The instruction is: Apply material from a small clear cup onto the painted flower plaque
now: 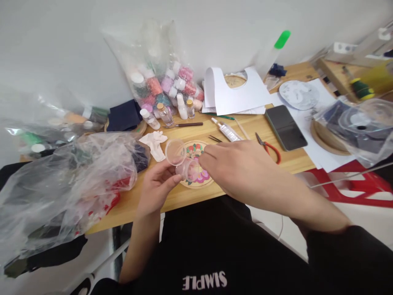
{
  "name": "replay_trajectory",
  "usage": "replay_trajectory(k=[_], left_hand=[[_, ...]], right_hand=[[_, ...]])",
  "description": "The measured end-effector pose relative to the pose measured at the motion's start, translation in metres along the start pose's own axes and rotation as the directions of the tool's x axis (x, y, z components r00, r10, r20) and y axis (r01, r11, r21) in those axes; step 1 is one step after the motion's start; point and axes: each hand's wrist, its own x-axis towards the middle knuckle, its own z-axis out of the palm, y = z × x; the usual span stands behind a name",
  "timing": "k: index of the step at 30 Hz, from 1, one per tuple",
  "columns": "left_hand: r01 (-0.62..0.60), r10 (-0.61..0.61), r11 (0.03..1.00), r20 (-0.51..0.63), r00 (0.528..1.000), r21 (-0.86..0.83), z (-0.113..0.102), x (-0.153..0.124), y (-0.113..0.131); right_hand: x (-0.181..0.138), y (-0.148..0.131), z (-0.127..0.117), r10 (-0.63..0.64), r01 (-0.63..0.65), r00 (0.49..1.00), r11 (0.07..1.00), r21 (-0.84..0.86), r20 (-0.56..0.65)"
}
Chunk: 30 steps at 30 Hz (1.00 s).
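Observation:
My left hand grips a small clear plastic cup, tilted, with its round lid standing open. Just to its right, my right hand is closed, knuckles up. Its fingertips are hidden, and I cannot make out what they hold, if anything. Under both hands lies a round wooden disc with a colourful flower design, partly covered by them and the cup. A crumpled white tissue lies behind my left hand. Beyond my right hand are tweezers and a white glue tube.
Along the wall stand small bottles and a clear bag of coloured jars. Plastic bags crowd the left side. Orange-handled pliers, a phone and white paper lie on the right half of the wooden table.

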Motion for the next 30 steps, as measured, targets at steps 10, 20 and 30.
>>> replay_trajectory(k=[10,20,30], left_hand=[[-0.018,0.018,1.0,0.03,0.999,-0.012,0.0011,0.0005,-0.0004],[-0.019,0.019,1.0,0.057,0.998,0.007,0.0024,0.0009,0.0017],[-0.01,0.012,0.999,0.051,0.999,-0.038,0.0059,0.0014,0.0027]], right_hand=[[0.0,-0.0012,-0.0027,-0.009,0.008,0.998,1.0,0.023,0.059],[-0.0013,0.0015,0.0003,-0.015,0.015,1.0,1.0,0.014,0.023],[-0.0013,0.0028,0.0024,-0.009,0.008,0.999,0.999,0.032,0.035]])
